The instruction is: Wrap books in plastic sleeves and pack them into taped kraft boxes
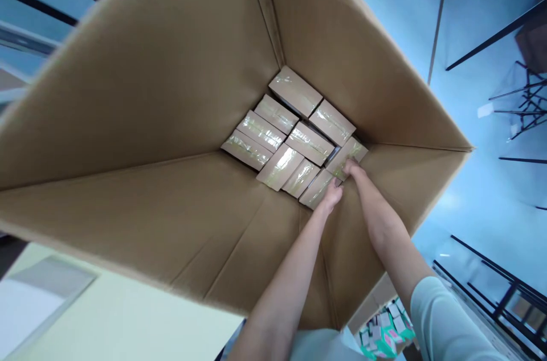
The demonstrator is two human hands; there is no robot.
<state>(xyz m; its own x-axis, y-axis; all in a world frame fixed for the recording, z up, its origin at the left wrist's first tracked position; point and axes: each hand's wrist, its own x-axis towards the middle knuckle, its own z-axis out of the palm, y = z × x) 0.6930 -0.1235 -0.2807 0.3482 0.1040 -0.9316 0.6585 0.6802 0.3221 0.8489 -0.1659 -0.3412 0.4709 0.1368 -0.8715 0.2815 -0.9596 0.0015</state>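
Observation:
Deep inside a large cardboard box (205, 218), several small cardboard boxes (310, 143) sealed with clear shiny tape lie side by side on the bottom. Both my arms reach down into it. My right hand (352, 168) is closed at the near right edge of a small taped box (351, 150) in the right corner. Just left of it, my left hand (333, 193) is closed at that box's lower end, beside a neighbouring small box (317, 189). The fingertips of both hands are partly hidden. That corner box sits slightly tilted among the others, with dark gaps beside it.
The large box's tall walls surround my arms. A pale table (141, 315) stands at the lower left. Green and white packages (387, 329) lie below my right arm. Black metal frames (504, 292) stand on the blue floor (465, 190) to the right.

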